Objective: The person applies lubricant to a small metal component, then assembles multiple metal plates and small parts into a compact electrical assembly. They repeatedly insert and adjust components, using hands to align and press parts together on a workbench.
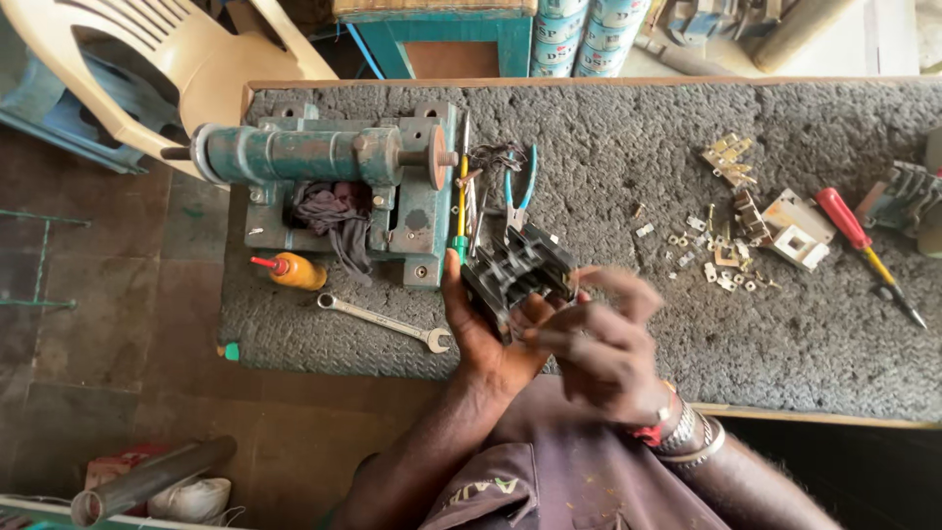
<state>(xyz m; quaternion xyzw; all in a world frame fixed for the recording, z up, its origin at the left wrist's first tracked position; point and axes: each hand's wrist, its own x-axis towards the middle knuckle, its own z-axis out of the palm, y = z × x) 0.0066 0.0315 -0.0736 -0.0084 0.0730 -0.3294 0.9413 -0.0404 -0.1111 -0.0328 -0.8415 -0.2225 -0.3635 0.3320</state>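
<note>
Near the bench's front edge, our left hand clasps a black slotted block, while our blurred right hand hovers half-curled beside it, holding nothing we can make out

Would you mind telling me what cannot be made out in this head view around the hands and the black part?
- Right hand: motion-blurred; whether its fingers grip anything is unclear.
- Black slotted part: underside hidden by the left hand.
- Small metal pieces: too small to identify.
- Grey object: cut off by the right edge.
</note>
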